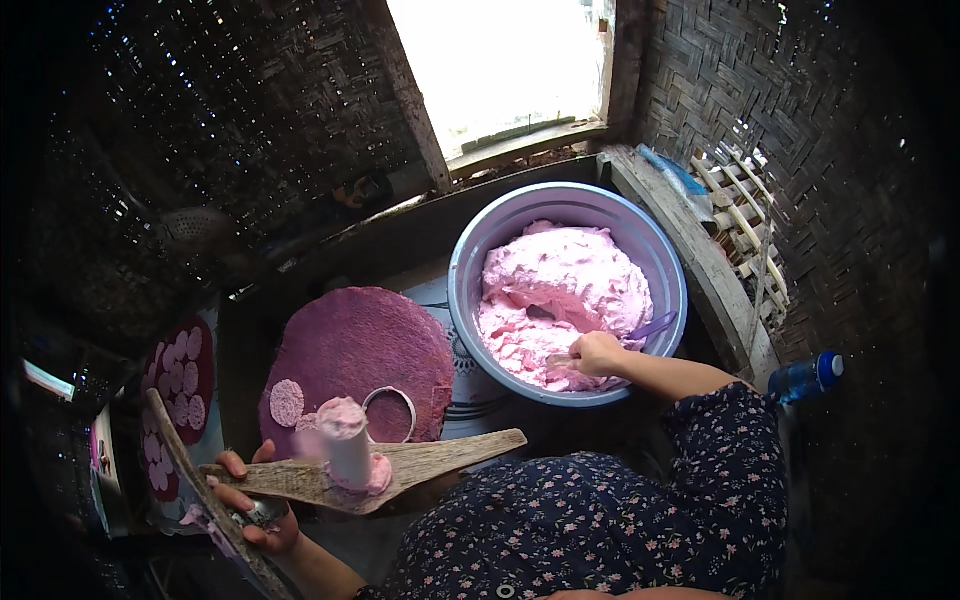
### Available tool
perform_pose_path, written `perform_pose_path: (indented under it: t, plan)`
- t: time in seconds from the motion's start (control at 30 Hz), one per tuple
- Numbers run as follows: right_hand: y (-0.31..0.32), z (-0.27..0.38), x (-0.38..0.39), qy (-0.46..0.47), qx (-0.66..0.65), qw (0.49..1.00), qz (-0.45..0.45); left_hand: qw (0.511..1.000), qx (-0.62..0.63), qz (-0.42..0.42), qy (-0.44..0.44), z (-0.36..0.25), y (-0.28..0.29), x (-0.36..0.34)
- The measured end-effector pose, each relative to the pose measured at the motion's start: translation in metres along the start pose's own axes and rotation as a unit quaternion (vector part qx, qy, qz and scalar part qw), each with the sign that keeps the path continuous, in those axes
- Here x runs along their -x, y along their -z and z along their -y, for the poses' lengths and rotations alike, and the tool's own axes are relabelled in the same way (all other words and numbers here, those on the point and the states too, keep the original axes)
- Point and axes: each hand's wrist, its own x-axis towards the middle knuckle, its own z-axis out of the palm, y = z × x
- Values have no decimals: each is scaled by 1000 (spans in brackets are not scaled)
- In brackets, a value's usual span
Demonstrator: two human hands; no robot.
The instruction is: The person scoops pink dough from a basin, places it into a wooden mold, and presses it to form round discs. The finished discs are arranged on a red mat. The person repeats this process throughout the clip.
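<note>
My right hand (598, 355) is closed at the near edge of a mass of pink dough (570, 260), its fingertips sunk in and partly hidden. The dough lies in a large blue-grey basin (462, 320). At the lower left, my left hand (272, 522) grips the end of a wooden board (455, 457) together with a second, slanting wooden bar (180, 440). A white tube (350, 460) stands up from the board, topped with pink dough. Beyond it, a round purple mat (365, 335) bears a lacy pink disc (287, 402) and a pale ring (408, 400).
Several pink discs lie on another dark red mat (205, 370) at far left. A purple handle (655, 325) leans inside the basin. At right stands a blue bottle (808, 378). Woven walls (800, 150) and a wooden beam (690, 270) bound the space; a bright window (510, 70) is ahead.
</note>
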Motion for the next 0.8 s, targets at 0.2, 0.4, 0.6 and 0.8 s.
perform_pose_path:
  t: [0.2, 0.4, 0.6, 0.8]
  plan:
    - [10, -12, 9, 51, -21, 998, -12, 997, -33, 64, -11, 0, -30, -12]
    - [64, -23, 42, 65, -142, 987, 31, 994, -35, 99, 37, 19, -36, -16]
    - [175, -16, 108, 150, -291, 944, 34, 959, 113, 83, 246, 114, -57, -19]
    - [231, 18, 136, 218, -316, 923, 16, 925, -270, 268, -14, 133, -152, -38]
